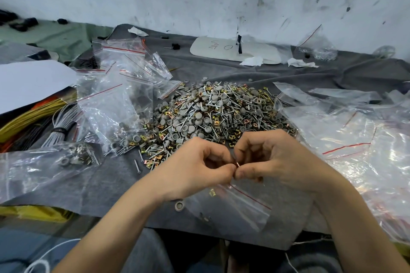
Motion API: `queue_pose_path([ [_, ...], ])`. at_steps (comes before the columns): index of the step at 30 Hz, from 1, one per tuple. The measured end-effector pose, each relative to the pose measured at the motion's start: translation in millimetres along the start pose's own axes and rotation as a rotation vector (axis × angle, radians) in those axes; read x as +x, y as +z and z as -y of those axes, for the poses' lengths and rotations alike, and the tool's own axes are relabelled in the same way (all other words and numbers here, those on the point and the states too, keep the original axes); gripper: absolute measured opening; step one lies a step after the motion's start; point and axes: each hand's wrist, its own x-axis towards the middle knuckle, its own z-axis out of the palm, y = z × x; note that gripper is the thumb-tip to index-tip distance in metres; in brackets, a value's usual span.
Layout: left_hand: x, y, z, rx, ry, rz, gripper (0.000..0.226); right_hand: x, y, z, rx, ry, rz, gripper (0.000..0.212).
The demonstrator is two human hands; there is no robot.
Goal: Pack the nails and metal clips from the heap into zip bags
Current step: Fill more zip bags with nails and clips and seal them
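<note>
— So, what are the hands doing?

— Both are curled at the near centre, fingertips meeting. The left hand (195,168) and right hand (273,162) each pinch thumb against forefinger on one small pinkish piece (237,164); it is too small to tell whether it is a nail or a clip.

— And the bag?

— A small clear zip bag with a red stripe (244,208) lies on the dark grey felt cloth (111,184), just on the near side of the hands and partly under the right wrist. I cannot tell whether the fingers touch it.

— Where is the stock?

— The heap of silver nails, brassy square clips and grey round caps (219,115) sits just beyond the hands, mid-table.

— Anything to the left?

— A loose pile of empty clear zip bags (124,68) beside the heap, a filled clear bag of hardware (44,166) nearer, and a tied bundle of grey wires (60,126) between them.

— To the right?

— Crinkled large clear plastic bags (359,139). Far off, by the wall, lies a flat white board with handwriting (235,51).
</note>
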Motion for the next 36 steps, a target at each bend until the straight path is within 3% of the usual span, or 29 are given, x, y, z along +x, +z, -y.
queue_pose_path([
  [6,10,-8,0,0.061,-0.032,0.096,0.024,10,-3,5,-0.060,0.063,0.041,0.019],
  [16,18,-4,15,0.065,-0.067,-0.025,0.039,18,-2,-8,-0.137,0.056,0.003,0.018],
  [19,18,-3,18,0.046,-0.071,-0.042,0.025,18,1,-14,-0.122,0.034,-0.020,0.019],
  [29,22,5,25,0.128,-0.101,-0.123,0.029,17,10,-32,0.031,0.020,-0.072,0.031],
  [33,22,3,29,-0.074,-0.054,-0.041,0.019,15,4,-36,0.193,0.014,-0.107,0.019],
  [36,18,-1,31,-0.123,0.005,-0.022,0.024,17,0,-38,0.258,0.016,-0.137,0.016],
])
